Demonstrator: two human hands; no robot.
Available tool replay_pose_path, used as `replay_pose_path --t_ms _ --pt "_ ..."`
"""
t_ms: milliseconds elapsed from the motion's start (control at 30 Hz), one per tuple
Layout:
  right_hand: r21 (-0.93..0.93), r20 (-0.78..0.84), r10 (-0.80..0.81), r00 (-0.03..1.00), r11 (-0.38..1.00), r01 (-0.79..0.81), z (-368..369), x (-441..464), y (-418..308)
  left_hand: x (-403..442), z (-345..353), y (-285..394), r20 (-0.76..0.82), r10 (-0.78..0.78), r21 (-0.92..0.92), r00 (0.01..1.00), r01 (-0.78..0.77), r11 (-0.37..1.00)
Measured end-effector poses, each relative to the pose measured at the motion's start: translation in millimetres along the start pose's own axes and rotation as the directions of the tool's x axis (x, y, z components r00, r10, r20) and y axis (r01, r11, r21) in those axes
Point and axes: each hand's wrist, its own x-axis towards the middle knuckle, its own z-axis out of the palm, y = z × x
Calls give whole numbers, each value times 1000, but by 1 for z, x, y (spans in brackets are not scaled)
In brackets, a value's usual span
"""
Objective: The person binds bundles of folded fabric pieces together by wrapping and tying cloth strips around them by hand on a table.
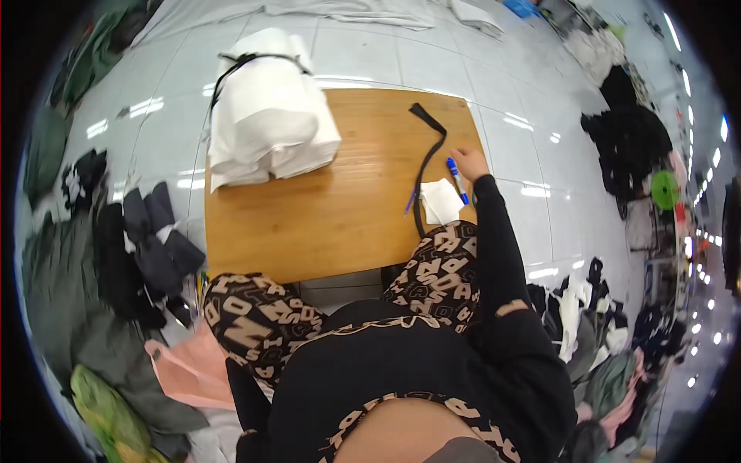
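Observation:
My right hand [470, 163] is at the right edge of a wooden table [332, 224], its fingers curled closed. What they hold, if anything, is hidden. Right beside it, a blue-and-white marker [458, 182] lies with one end over some small white pieces [441, 202] of paper or cloth. A long black fabric strip [430, 158] runs down the table to the left of the hand, with a thin blue pen [410, 202] near its lower part. My left hand is out of sight; only the dark left sleeve [245, 405] shows low at my side.
A thick white bundle [274, 116] tied with a black strip [255, 59] stands at the table's far left. Dark fabric heaps [69, 255] and a pink bag [193, 366] lie on the left floor. More clothing piles [629, 139] line the right. My knees touch the near side.

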Motion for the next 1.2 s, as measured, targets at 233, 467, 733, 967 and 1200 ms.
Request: replay_pose_path --t_ms 233,467,733,967,1200 --pt "-443 398 -98 912 850 285 124 33 14 -23 -118 155 -365 -226 -756 903 -145 639" --pt "774 296 64 953 568 -279 63 22 -49 -80 -158 387 -598 288 -453 748 -612 648" --pt "904 397 -560 727 375 -205 -20 -91 -134 -11 -53 530 51 813 -500 580 -690 523" --pt "491 643 -359 676 871 -5 -94 -89 -56 21 -176 458 -105 823 -317 557 -804 503" --pt "476 626 -196 755 863 -171 -115 -57 12 79 -229 334 379 457 -529 805 -217 821"
